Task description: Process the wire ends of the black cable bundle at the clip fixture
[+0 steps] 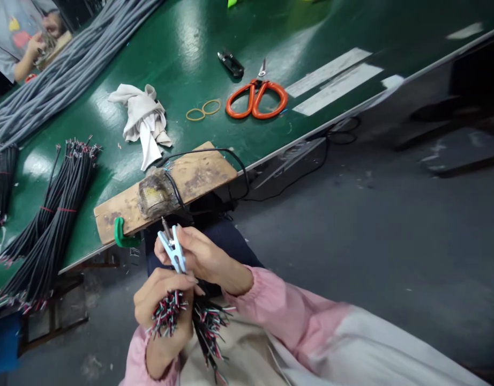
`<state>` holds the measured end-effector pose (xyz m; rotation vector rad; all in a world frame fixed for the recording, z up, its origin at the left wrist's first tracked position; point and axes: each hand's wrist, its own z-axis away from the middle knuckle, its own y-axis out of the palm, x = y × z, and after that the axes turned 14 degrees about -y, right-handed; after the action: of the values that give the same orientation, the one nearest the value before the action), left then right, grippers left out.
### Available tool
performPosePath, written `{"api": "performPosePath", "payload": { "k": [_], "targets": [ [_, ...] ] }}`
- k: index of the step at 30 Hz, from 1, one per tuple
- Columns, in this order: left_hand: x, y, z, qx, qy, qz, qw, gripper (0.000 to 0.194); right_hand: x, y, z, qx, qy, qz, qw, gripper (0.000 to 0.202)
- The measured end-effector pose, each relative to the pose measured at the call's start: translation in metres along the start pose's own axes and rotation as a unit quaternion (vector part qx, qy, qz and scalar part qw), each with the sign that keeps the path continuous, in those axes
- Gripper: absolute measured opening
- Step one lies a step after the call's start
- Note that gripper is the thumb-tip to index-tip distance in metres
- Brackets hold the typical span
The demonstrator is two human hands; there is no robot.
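My left hand (166, 303) is closed round a bundle of thin black cables (209, 321). Their stripped ends show red, white and black wires, one cluster below the fingers and another to the right. A light blue clothespin (177, 254) stands just above this hand, its lower end by my left fingertips. My right hand (204, 254) is closed at the clothespin, thumb along its right side. Between the pin's upper ends is a thin pointed dark piece, too small to name, aimed at a brownish block with a yellowish middle (154, 195) on a wooden board (202, 171).
A green clamp (124, 234) grips the board at the edge of the green table (182, 59). On the table lie a crumpled cloth (142, 118), rubber bands (202, 110), orange-handled scissors (257, 99), small snips (231, 64), black cable bundles (58, 214) and grey cables (82, 69). Another person (22, 43) sits opposite.
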<state>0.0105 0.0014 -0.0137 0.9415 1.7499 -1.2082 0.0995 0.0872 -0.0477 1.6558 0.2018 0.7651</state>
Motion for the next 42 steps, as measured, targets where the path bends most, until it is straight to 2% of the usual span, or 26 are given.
{"api": "performPosePath", "payload": {
  "k": [3, 7, 12, 16, 19, 21, 27, 33, 36, 42],
  "targets": [
    [-0.002, 0.0, -0.001, -0.001, -0.002, -0.001, 1.0, 0.023, -0.003, -0.009, 0.003, -0.025, 0.025, -0.019, 0.999, 0.05],
    [-0.001, 0.0, 0.0, 0.003, -0.003, 0.001, 1.0, 0.024, -0.006, -0.02, 0.014, -0.061, -0.005, -0.021, 0.998, 0.047],
    [-0.001, -0.004, 0.009, 0.016, -0.018, 0.006, 1.0, 0.024, 0.0, -0.021, 0.039, -0.016, -0.021, 0.071, 0.997, 0.039],
    [0.001, -0.008, 0.019, 0.009, -0.067, -0.045, 0.997, 0.023, 0.007, -0.015, 0.05, 0.032, -0.023, 0.105, 0.994, 0.031],
    [0.005, -0.008, 0.022, -0.015, -0.12, -0.037, 0.992, 0.022, 0.009, -0.012, 0.052, 0.028, -0.026, 0.146, 0.989, 0.032],
    [0.01, -0.008, 0.022, -0.004, -0.135, 0.001, 0.991, 0.021, 0.009, -0.01, 0.053, 0.029, -0.039, 0.177, 0.983, 0.036],
    [0.016, -0.01, 0.019, 0.005, -0.126, 0.057, 0.99, 0.018, 0.007, -0.005, 0.055, 0.024, -0.082, 0.288, 0.954, 0.042],
    [0.014, -0.016, 0.02, 0.013, -0.128, 0.091, 0.988, 0.018, 0.006, -0.007, 0.055, 0.011, -0.042, 0.344, 0.938, 0.048],
    [0.016, -0.017, 0.022, 0.017, -0.129, 0.096, 0.987, 0.018, 0.004, -0.01, 0.056, -0.001, -0.076, 0.342, 0.936, 0.044],
    [0.026, -0.014, 0.02, 0.027, -0.13, 0.102, 0.986, 0.017, 0.007, -0.009, 0.06, 0.083, -0.163, 0.326, 0.927, 0.032]
  ]
}}
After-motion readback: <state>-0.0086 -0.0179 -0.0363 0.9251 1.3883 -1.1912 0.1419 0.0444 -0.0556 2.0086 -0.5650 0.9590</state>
